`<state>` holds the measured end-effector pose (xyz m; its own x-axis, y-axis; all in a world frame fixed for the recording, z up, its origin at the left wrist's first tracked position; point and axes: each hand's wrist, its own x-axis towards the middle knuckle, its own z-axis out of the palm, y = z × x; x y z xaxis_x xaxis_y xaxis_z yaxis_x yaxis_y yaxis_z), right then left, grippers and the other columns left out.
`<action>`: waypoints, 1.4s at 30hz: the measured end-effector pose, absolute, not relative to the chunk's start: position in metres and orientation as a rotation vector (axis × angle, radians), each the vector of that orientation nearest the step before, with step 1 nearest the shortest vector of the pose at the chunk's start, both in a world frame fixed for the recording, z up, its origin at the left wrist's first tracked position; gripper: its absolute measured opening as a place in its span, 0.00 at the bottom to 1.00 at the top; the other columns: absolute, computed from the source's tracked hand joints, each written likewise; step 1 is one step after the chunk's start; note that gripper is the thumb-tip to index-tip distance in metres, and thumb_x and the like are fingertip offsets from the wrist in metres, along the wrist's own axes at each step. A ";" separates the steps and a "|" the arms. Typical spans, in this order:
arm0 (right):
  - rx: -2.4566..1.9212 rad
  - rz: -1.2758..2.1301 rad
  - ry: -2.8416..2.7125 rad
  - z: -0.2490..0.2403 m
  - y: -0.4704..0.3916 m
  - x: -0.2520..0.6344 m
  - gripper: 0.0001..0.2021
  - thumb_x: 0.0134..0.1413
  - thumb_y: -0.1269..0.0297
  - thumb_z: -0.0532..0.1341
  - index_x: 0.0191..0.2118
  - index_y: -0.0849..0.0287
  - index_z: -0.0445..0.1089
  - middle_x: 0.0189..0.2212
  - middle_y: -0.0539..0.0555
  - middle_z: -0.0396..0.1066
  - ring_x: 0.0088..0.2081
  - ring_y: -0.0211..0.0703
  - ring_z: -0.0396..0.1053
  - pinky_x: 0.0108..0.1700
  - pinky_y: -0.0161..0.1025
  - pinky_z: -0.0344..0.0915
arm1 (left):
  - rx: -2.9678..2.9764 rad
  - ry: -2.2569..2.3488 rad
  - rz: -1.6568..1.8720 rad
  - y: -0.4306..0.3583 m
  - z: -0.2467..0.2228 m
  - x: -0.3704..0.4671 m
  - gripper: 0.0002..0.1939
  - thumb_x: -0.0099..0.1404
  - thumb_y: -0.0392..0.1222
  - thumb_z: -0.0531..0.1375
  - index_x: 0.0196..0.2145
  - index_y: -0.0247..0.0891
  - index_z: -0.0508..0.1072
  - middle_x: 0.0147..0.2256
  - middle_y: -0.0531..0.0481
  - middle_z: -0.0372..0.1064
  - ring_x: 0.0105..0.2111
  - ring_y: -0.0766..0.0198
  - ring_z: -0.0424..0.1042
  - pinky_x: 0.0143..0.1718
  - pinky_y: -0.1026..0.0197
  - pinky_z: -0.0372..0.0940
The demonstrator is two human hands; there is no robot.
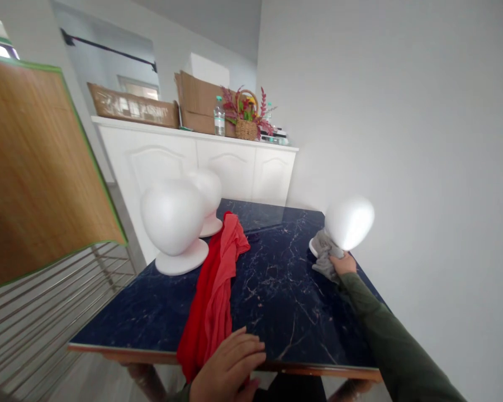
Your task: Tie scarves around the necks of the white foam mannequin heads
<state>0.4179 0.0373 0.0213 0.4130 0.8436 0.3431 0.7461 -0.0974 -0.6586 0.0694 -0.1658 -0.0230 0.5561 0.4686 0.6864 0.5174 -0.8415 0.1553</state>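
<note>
At the right side of the table, my right hand is closed on a crumpled grey cloth. That cloth lies against the base of a white foam mannequin head. My left hand is at the table's front edge, its fingers stretched out, holding nothing visible. Just beside and partly under it, a long red cloth and a coral-red cloth run down the table and hang over the edge. Left of these cloths stand a large white mannequin head and another white head behind it.
The dark blue marbled table has a wooden edge. Behind it is a white cabinet bearing cardboard boxes, a water bottle and a flower basket. A metal rack with a bamboo mat stands left; a wall rises right.
</note>
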 end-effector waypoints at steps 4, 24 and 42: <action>-1.715 0.386 -1.373 0.005 -0.023 0.400 0.12 0.39 0.66 0.61 0.34 0.63 0.71 0.27 0.53 0.73 0.31 0.45 0.70 0.33 0.38 0.66 | -2.814 -0.894 -1.250 -0.148 0.010 0.105 0.18 0.57 0.32 0.54 0.46 0.41 0.67 0.43 0.47 0.71 0.46 0.61 0.68 0.53 0.54 0.61; -0.820 1.550 -1.070 -0.027 -0.143 0.314 0.16 0.38 0.60 0.67 0.36 0.62 0.72 0.32 0.56 0.74 0.41 0.52 0.69 0.47 0.50 0.62 | -2.865 -1.726 -0.974 -0.119 0.026 0.187 0.25 0.53 0.56 0.58 0.44 0.37 0.66 0.38 0.40 0.69 0.40 0.48 0.68 0.38 0.52 0.61; -0.703 1.865 -0.484 -0.020 -0.147 0.306 0.19 0.47 0.51 0.59 0.40 0.60 0.71 0.35 0.57 0.74 0.44 0.48 0.69 0.47 0.45 0.63 | -3.052 -1.792 -1.523 -0.116 -0.001 0.176 0.15 0.55 0.46 0.58 0.39 0.36 0.72 0.41 0.44 0.68 0.43 0.57 0.66 0.47 0.57 0.59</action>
<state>0.3058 -0.1470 -0.0195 -0.2902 0.9248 -0.2461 -0.6885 -0.3804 -0.6175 0.1763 -0.1161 -0.0012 0.3453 0.9056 0.2463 0.3891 -0.3769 0.8406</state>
